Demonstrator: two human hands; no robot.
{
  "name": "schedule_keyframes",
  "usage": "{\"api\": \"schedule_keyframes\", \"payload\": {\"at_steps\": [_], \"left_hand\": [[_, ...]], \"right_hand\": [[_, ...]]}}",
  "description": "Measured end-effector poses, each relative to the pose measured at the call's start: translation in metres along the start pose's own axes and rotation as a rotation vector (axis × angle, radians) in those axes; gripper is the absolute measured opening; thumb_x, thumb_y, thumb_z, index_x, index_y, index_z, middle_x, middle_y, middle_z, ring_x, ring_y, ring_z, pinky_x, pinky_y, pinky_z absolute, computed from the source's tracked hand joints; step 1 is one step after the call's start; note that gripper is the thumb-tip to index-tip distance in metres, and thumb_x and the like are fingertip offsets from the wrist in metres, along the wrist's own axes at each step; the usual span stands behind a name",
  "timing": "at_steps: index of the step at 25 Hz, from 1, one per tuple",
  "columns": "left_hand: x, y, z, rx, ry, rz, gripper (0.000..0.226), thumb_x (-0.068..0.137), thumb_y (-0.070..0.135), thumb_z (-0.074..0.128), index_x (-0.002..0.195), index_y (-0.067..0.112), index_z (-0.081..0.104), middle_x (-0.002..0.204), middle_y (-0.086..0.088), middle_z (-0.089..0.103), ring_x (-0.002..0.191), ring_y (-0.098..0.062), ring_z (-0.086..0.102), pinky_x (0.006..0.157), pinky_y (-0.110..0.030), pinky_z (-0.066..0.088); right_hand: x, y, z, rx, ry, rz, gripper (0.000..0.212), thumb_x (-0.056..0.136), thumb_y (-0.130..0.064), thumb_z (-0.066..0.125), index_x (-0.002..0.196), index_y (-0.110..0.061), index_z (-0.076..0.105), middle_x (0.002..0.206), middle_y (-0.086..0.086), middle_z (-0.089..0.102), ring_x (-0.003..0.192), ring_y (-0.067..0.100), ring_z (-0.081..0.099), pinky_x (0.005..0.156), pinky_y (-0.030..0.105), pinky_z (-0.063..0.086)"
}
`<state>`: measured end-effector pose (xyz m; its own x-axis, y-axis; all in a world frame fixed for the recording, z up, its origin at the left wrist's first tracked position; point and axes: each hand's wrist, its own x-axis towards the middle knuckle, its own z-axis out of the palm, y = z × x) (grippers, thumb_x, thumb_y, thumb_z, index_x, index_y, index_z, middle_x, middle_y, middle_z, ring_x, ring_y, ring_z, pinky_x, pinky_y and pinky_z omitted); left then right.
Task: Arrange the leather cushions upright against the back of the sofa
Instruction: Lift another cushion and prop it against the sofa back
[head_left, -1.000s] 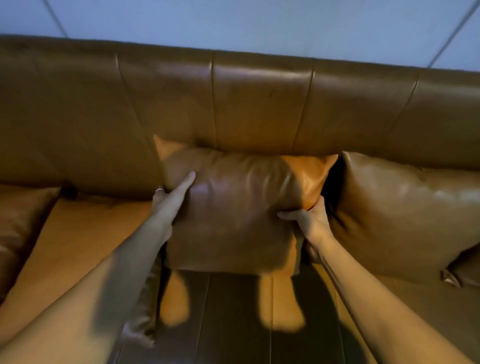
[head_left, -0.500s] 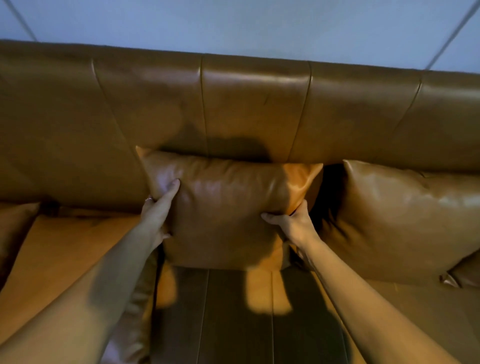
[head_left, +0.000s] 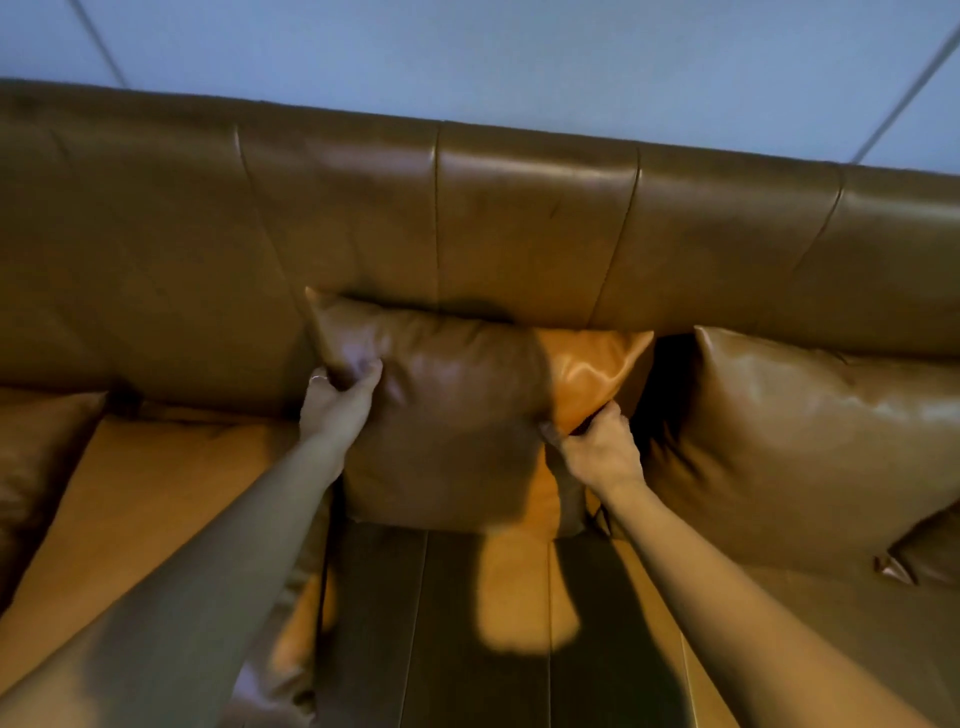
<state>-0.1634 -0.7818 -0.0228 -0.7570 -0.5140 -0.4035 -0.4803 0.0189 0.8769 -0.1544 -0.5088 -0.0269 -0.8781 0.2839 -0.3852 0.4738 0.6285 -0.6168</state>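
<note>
Both hands are on the middle cushion (head_left: 447, 415). Left hand (head_left: 340, 402) is closed on its upper left side, fingers curled into the leather, and right hand (head_left: 597, 447) pinches the right edge lower down, thumb in front w/ the other fingers tucked behind. Cushion stands basically upright on the seat (head_left: 156, 483), top edge touching the sofa back (head_left: 519, 218). My guess is the two-sided hold is bc soft leather flops and slides, so gripping both edges lets them square it up and press it flat to the backrest.

Room-wise: right cushion (head_left: 805, 447) already leans on the back, just beside this one w/ a dark gap between, so not much slack to shift right w/o bumping it. Left side is wide open, bare seat all the way to another cushion (head_left: 36, 467) at the far left edge, which is only partly in view so idk if it's upright. Wall (head_left: 519, 62) sits right behind the backrest, nothing can tip over that way imo.
</note>
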Motion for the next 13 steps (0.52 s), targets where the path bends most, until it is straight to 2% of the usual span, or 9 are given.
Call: {"api": "schedule_keyframes", "payload": {"at_steps": [2, 7, 10, 13], "left_hand": [[-0.013, 0.009, -0.007, 0.093, 0.025, 0.130, 0.075, 0.089, 0.053, 0.065, 0.151, 0.024, 0.037, 0.147, -0.004, 0.052, 0.133, -0.030, 0.049, 0.108, -0.042, 0.040], [-0.061, 0.032, -0.040, 0.321, 0.035, 0.477, 0.073, 0.091, 0.054, 0.061, 0.154, 0.027, 0.036, 0.154, -0.003, 0.046, 0.142, -0.025, 0.041, 0.114, -0.043, 0.036], [-0.084, 0.033, -0.080, 0.373, 0.124, 0.539, 0.071, 0.093, 0.045, 0.063, 0.154, 0.021, 0.035, 0.158, -0.006, 0.040, 0.146, -0.022, 0.035, 0.119, -0.040, 0.030], [-0.093, 0.024, -0.125, 0.395, 0.192, 0.505, 0.068, 0.095, 0.044, 0.061, 0.153, 0.019, 0.036, 0.158, -0.007, 0.041, 0.146, -0.023, 0.036, 0.117, -0.039, 0.031]], "right_hand": [[-0.018, -0.007, -0.004, -0.057, 0.113, -0.095, 0.080, 0.088, -0.046, 0.070, 0.145, -0.004, 0.034, 0.144, 0.020, 0.046, 0.127, 0.042, 0.051, 0.102, 0.048, 0.046], [-0.063, -0.036, -0.011, -0.212, 0.179, -0.397, 0.085, 0.093, -0.042, 0.064, 0.159, -0.016, 0.015, 0.162, 0.016, 0.026, 0.143, 0.042, 0.035, 0.109, 0.057, 0.038], [-0.102, -0.069, 0.000, -0.225, 0.184, -0.552, 0.082, 0.095, -0.050, 0.056, 0.160, -0.023, 0.013, 0.168, 0.007, 0.018, 0.151, 0.034, 0.021, 0.115, 0.059, 0.026], [-0.136, -0.093, 0.027, -0.244, 0.152, -0.693, 0.079, 0.095, -0.052, 0.052, 0.160, -0.025, 0.016, 0.168, 0.002, 0.021, 0.151, 0.027, 0.023, 0.114, 0.058, 0.025]]}}
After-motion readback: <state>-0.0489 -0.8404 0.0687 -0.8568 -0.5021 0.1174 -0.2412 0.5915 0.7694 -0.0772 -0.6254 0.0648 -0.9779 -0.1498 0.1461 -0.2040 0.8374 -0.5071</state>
